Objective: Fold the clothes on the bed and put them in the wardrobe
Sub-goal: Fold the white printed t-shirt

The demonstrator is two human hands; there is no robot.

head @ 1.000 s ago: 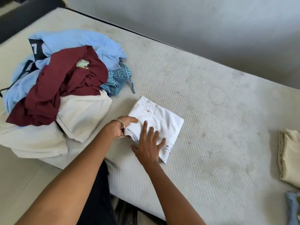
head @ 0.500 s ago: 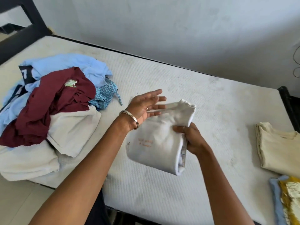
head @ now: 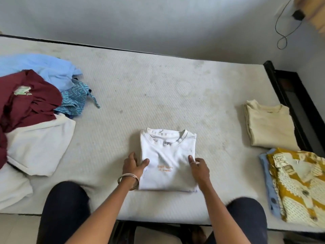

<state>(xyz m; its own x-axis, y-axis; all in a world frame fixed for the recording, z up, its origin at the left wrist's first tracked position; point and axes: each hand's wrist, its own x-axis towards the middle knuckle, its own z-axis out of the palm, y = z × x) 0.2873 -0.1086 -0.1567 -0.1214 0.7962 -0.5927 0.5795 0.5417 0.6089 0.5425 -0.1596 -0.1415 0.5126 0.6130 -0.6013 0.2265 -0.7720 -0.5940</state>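
White t-shirt [head: 167, 161] lay folded at lower centre of the bed [head: 158, 95]. Left hand [head: 133, 164] and right hand [head: 199, 169] rested on its side edges, fingers fairly flat, gripping nothing. Two folded stacks [head: 270, 127] sat at right; unfolded pile [head: 33, 106] at left remained. Wardrobe step not started, roughly midway.

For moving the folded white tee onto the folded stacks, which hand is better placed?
Right, probably. The right hand rests on the white T-shirt's right edge, the side nearer the cream folded shirt and yellow patterned shirt. The left hand sits on the far edge, toward the unfolded pile.
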